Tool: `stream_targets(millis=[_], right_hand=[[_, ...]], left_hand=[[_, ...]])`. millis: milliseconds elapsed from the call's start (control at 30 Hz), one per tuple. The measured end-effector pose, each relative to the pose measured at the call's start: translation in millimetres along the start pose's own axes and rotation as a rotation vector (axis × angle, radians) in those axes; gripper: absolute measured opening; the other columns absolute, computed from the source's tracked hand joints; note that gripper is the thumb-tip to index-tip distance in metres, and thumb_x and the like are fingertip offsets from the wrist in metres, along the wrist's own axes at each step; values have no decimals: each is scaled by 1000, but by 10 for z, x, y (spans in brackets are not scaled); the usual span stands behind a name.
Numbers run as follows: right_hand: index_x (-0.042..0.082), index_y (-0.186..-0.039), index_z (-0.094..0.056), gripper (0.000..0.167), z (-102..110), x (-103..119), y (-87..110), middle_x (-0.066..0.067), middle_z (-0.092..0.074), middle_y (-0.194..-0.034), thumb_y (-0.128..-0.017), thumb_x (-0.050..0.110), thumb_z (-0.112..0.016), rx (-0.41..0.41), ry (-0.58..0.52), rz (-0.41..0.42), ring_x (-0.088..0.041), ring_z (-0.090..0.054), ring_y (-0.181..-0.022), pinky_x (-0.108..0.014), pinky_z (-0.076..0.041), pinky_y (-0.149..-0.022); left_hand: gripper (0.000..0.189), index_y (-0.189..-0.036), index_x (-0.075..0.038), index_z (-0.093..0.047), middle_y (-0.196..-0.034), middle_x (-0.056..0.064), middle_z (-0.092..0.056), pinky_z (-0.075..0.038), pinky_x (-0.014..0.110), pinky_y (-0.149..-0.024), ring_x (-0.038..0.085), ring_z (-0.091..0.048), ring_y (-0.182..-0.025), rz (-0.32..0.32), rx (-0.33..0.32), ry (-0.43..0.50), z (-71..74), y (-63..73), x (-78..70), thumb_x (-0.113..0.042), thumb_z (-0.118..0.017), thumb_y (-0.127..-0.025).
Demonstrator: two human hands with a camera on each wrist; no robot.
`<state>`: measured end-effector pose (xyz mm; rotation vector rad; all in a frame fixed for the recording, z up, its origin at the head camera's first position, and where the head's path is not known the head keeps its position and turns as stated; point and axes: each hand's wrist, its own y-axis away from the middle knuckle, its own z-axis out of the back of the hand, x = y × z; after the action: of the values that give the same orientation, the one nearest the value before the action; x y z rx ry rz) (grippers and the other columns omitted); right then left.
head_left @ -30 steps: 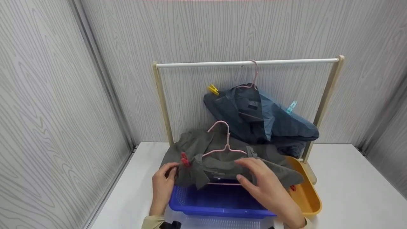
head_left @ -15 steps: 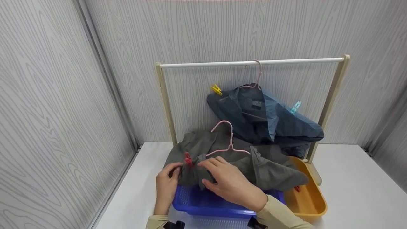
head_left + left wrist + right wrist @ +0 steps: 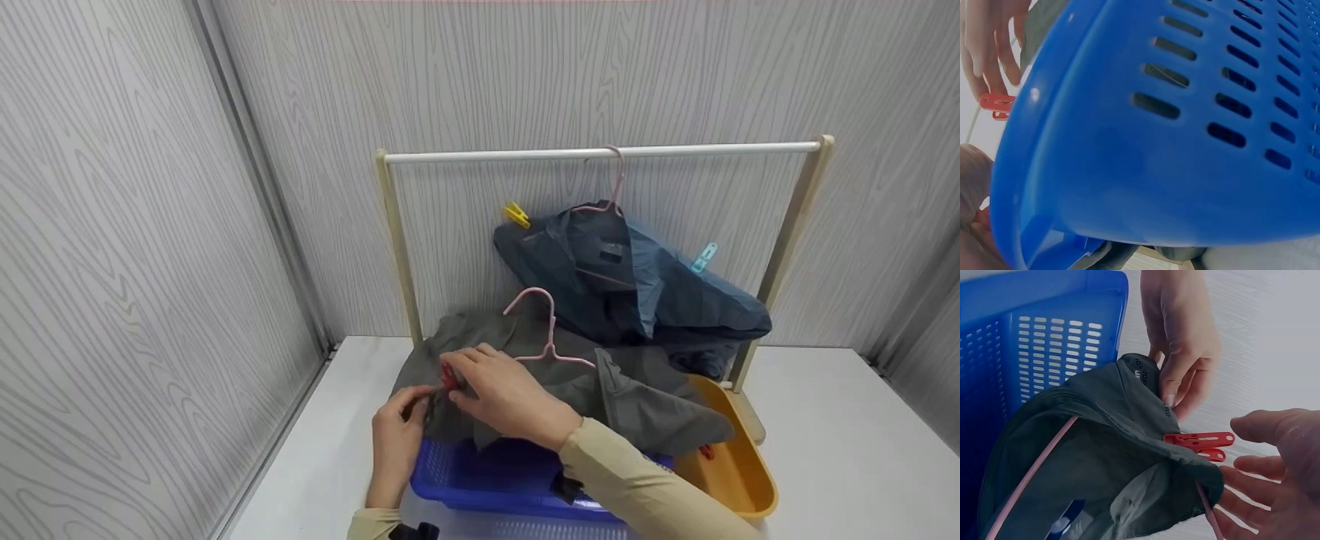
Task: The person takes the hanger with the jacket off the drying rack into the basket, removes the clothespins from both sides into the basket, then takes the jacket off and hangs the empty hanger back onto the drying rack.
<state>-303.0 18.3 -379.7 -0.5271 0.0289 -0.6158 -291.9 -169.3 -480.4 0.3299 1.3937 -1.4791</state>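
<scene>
A dark grey shirt [image 3: 667,409] lies over the baskets, with a pink hanger [image 3: 551,322] inside it, its hook standing up. My left hand [image 3: 396,435] pinches the cloth at the shirt's left shoulder, thumb on top in the right wrist view. Beside it a red clothespin [image 3: 1202,439] is clipped to the shoulder edge over the hanger. My right hand [image 3: 506,394] reaches round this clothespin; in the right wrist view its thumb and fingers [image 3: 1252,486] stand apart on either side of the handles, with a small gap at the thumb. Lettering shows on the cloth by my left hand.
A blue perforated basket [image 3: 480,491] and a yellow tray [image 3: 739,480] stand under the shirt. Behind, a rack with a white rod [image 3: 487,155] carries a navy jacket [image 3: 675,300] on a pink hanger, with yellow [image 3: 517,214] and light-blue [image 3: 704,257] clothespins. Another red clothespin [image 3: 706,451] hangs at right.
My right hand has moved left across the shirt front, from the right side of the collar to the red clothespin. My left hand keeps its hold on the shoulder. The view has shifted slightly.
</scene>
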Motion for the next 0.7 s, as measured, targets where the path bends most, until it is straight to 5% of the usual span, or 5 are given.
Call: stream_targets(millis=[467,700], right_hand=[[14,-101,-67,15,-79,19,-118,3,-61,-91,-90,21,-74,-20,52,-35,-13,-53,-85,-30,-47,-74],[10,-102,-67,12,-78,-5,-110,2,-60,-94,-91,8,-71,-36,-81,-50,-12,-55,-88,-25,-49,-78]], left_hand=[[20,-99,-12,-75,-92,-4,-69,-50,29,-70,14,-63,-82,-22,10,16,-6,23,2,3,-64,-93],[19,-99,-11,-75,-92,-4,-69,-50,30,-72,14,-63,-83,-18,8,12,-5,13,-13,3,-64,-93]])
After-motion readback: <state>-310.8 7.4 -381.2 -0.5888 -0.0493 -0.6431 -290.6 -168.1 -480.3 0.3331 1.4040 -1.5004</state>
